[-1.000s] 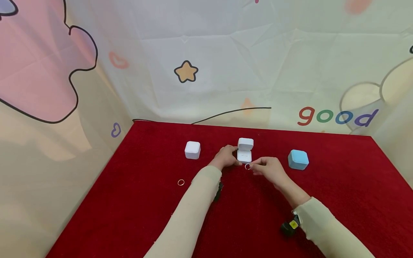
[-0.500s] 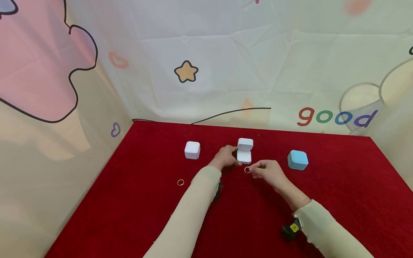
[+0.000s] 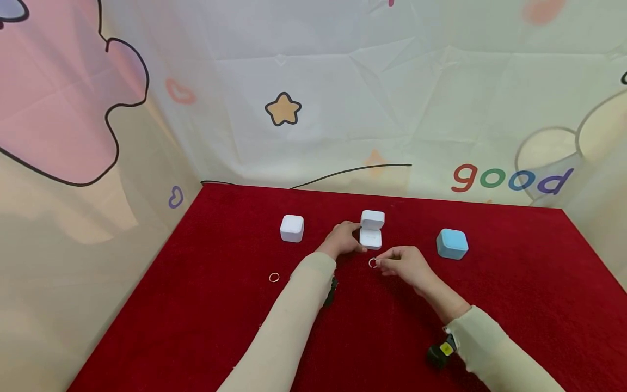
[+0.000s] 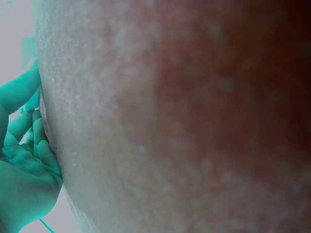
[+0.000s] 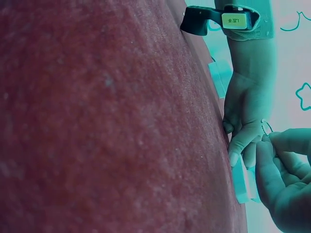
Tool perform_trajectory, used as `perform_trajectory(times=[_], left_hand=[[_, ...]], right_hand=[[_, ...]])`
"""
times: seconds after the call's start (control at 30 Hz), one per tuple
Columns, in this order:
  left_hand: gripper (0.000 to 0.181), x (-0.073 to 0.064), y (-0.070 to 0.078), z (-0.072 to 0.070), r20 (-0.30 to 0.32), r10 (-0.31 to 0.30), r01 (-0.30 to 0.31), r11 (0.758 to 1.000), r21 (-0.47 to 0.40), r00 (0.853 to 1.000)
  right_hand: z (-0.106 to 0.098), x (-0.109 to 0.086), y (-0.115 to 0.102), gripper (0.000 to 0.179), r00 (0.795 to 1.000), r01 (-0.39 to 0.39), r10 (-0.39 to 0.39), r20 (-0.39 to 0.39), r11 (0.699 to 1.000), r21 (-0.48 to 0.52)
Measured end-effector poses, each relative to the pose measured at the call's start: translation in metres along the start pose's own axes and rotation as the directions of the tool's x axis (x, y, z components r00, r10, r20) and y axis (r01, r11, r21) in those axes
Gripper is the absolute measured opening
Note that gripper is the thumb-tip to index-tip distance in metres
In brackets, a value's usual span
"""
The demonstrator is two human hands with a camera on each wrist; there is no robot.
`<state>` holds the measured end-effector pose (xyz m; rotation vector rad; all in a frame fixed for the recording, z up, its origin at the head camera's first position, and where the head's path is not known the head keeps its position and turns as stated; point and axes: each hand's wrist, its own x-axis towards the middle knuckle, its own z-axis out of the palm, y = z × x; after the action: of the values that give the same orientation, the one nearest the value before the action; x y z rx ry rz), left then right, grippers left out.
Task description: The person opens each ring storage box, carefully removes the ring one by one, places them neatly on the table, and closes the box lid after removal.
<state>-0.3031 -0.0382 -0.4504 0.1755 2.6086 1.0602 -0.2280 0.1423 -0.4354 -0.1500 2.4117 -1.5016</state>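
1. the thin, silver-coloured round ring [image 3: 370,265] sat just in front of the lidded box, apart from it; its height over the cloth was hard to tell.
2. the right hand [image 3: 406,265] pinched it, thumb and forefinger closed on its edge.
3. the left hand [image 3: 343,238] had its fingers part-curled about the left side of the white, rounded-square box with raised lid [image 3: 370,239].
4. a slip seemed the likeliest trouble, since the pinch covered little of so slim a band; a nudge from the left hand could also have skewed the light box.
5. counted in sight: two rings, the other a gold-coloured hoop [image 3: 270,279]; three boxes, including one closed white cube [image 3: 292,228] and one closed light-blue cube [image 3: 452,244]; one red, plush-looking cloth [image 3: 206,326].
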Motion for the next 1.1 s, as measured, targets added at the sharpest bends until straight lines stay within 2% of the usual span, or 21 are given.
perform_trajectory(times=[0.3,0.93,1.1], left_hand=[[0.068,-0.001,0.000,0.001,0.002,0.022,-0.022,1.000,0.003,1.000],[0.068,-0.001,0.000,-0.001,-0.001,0.008,-0.008,1.000,-0.012,1.000],[0.069,0.001,-0.001,0.001,-0.008,0.015,-0.015,1.000,0.014,1.000]], right_hand=[[0.002,-0.004,0.001,0.023,0.999,0.009,-0.010,0.042,1.000,0.016],[0.006,-0.004,0.010,0.022,0.993,0.028,-0.027,0.112,1.000,-0.005],[0.008,-0.004,0.014,0.022,0.992,0.029,-0.025,0.124,0.999,-0.028]])
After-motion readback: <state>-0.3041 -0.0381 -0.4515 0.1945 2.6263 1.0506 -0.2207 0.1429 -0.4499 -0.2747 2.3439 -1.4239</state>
